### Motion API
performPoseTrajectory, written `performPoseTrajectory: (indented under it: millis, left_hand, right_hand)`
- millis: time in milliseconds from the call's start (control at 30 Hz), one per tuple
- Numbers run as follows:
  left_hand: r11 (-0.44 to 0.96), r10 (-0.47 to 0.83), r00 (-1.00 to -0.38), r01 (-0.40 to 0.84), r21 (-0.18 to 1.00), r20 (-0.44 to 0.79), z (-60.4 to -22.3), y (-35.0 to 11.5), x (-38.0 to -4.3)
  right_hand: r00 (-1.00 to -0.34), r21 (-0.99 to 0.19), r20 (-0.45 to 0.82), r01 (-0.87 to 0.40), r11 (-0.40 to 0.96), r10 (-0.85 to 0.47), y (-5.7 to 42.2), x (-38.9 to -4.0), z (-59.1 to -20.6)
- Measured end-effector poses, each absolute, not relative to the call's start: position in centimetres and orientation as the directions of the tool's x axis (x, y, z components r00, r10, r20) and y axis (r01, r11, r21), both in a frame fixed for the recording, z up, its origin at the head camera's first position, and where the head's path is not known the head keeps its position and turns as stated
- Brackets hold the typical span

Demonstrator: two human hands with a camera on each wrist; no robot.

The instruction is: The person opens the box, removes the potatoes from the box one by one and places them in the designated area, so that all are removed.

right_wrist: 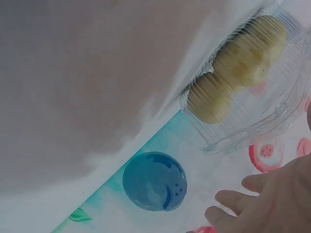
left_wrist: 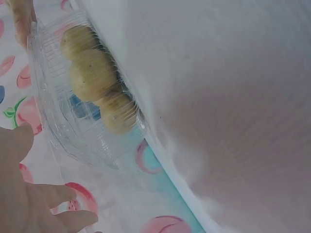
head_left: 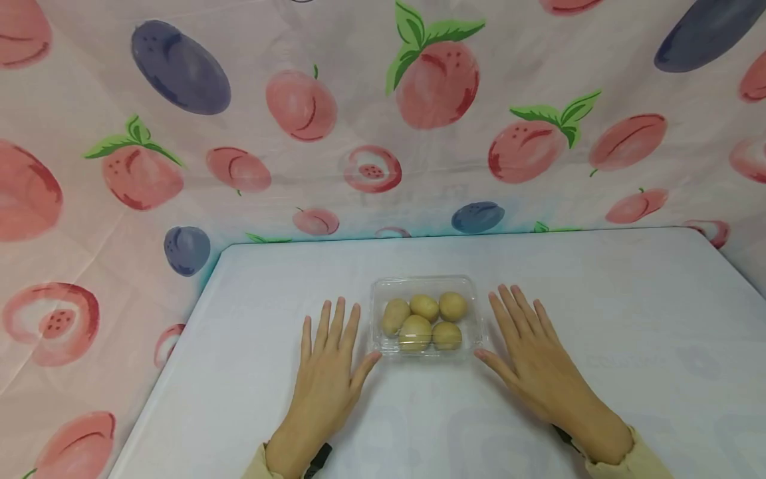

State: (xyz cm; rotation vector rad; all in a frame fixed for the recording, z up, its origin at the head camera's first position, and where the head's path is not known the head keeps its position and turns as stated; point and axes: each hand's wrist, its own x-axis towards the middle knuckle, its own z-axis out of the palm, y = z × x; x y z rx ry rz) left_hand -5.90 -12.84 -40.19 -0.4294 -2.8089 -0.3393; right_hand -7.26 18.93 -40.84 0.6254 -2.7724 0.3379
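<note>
Flanking, with left hand [head_left: 328, 372] and right hand [head_left: 535, 362], a clear rectangular plastic box [head_left: 426, 279] of five rounded yellow-brown potatoes [head_left: 415, 332] sitting on the white tabletop [head_left: 646, 293]; holding nothing in either grip, showing straight fingers [head_left: 338, 322].

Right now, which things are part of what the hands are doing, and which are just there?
Seem part of it:
left hand, fingers spread beside the box
right hand, on the other side
clear plastic box
five potato-like things inside

Just there:
white table underneath
fruit-print cloth behind
</note>
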Motion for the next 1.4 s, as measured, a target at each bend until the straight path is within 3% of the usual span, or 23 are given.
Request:
performPoseTrajectory:
  millis: [433,733,1400]
  left_hand:
    - [0.853,0.276,-0.901,0.391,0.347,0.336,-39.7,-12.6,-6.2]
    - [0.828,0.301,-0.873,0.439,0.348,0.384,-39.5,-12.4,-6.6]
    - [0.788,0.363,-0.866,0.482,0.383,0.343,-39.8,-12.4,-7.2]
  right_hand:
    - [-0.821,-0.189,0.344,-0.536,0.823,-0.456,18.3,-7.7,-40.2]
    - [-0.786,-0.184,0.379,-0.581,0.793,-0.488,18.2,-7.9,-40.3]
    - [-0.710,-0.132,0.401,-0.670,0.730,-0.579,17.9,-8.7,-40.5]
